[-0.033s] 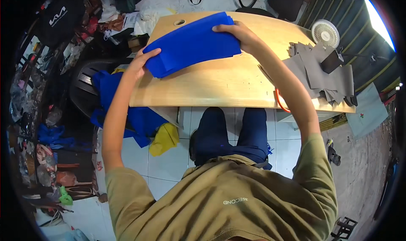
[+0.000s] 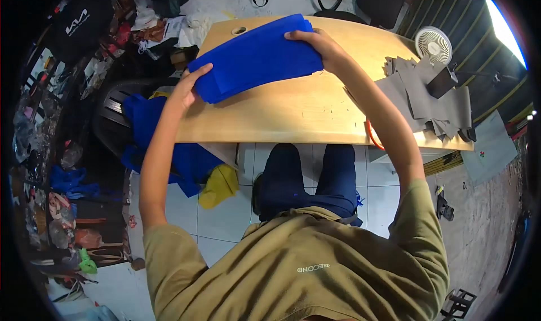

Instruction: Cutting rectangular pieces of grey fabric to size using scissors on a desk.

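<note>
Raised over the wooden table is a long stack of blue fabric pieces (image 2: 256, 59), tilted so its right end is farther away. My left hand (image 2: 190, 86) grips the left end, thumb lying across the top. At the right end, my right hand (image 2: 320, 46) holds the stack, its thumb also on top. The other fingers of both hands are hidden beneath or behind the fabric. Under the stack, the pale wooden tabletop (image 2: 270, 118) shows its near edge in front of my knees.
Grey fabric pieces (image 2: 414, 93) lie at the table's right, with a black box-like object (image 2: 442, 82) on them and a small white fan (image 2: 433, 45) behind. An orange loop (image 2: 372, 135) hangs at the front edge. Blue fabric (image 2: 141, 118) covers a dark chair at left; yellow cloth (image 2: 220, 187) hangs below.
Both hands and the blue fabric stack have shifted very slightly to the right. The grip looks the same.
</note>
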### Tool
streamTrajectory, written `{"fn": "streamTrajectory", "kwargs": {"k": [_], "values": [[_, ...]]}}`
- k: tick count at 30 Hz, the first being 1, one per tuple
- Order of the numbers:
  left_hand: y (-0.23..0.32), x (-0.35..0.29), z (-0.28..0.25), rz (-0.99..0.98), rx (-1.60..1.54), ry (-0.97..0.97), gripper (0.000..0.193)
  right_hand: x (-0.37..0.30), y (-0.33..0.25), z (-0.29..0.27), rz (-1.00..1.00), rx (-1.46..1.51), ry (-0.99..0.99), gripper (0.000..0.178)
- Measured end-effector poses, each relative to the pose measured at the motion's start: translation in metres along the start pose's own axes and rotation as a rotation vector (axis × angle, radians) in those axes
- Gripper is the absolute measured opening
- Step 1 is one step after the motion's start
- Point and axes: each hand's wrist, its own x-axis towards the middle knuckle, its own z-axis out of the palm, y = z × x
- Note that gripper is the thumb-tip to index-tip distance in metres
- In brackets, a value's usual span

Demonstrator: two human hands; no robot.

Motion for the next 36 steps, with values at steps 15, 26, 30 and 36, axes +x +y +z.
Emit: {"fn": "streamTrajectory", "kwargs": {"k": [15, 26, 30, 36], "values": [[0.019, 0.048, 0.07, 0.299, 0.275, 0.306, 0.032, 0.067, 0.011, -0.002, -0.26, -0.623, 0.484, 0.039], [0.057, -0.027, 0.152, 0.829, 0.421, 0.548, 0.03, -0.022, -0.024, 0.06, -0.705, -0.125, 0.621, 0.024], [0.06, -0.056, 0.097, 0.53, -0.169, -0.028, 0.044, -0.073, -0.067, -0.007, -0.44, 0.028, 0.101, 0.03], [0.014, -0.05, 0.058, 0.214, 0.219, -0.626, 0.106, -0.121, -0.107, -0.021, -0.275, -0.525, 0.004, 0.048]]}}
